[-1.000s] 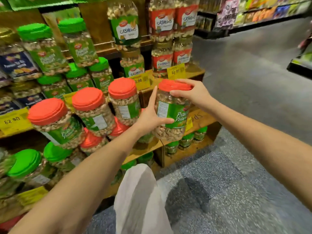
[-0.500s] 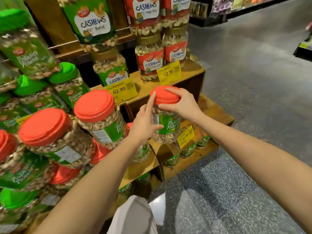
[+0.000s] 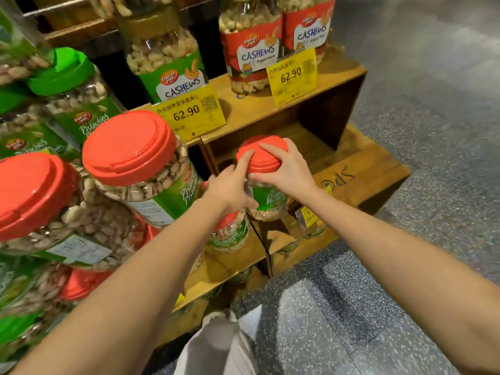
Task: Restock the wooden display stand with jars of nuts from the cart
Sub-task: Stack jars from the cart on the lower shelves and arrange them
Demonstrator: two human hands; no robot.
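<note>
One round, red-lidded clear plastic jar [image 3: 270, 199]

Left hand [image 3: 230, 188], right hand [image 3: 286, 171] around pistachio jar [image 3: 270, 203], seemingly over wooden stand [image 3: 365, 171]

Dim warm light — soft, edges bowed, blurred.

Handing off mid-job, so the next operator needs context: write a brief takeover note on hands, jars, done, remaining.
Left hand grips the pistachio jar by its side; right hand holds its lid.
The jar is at the lower right shelf of the wooden stand, beside a neighbouring jar; seated or not, cannot tell.
Done: red-lidded jars stocked on the left.
Left: seat it, release, fetch more; cart not in view.
</note>
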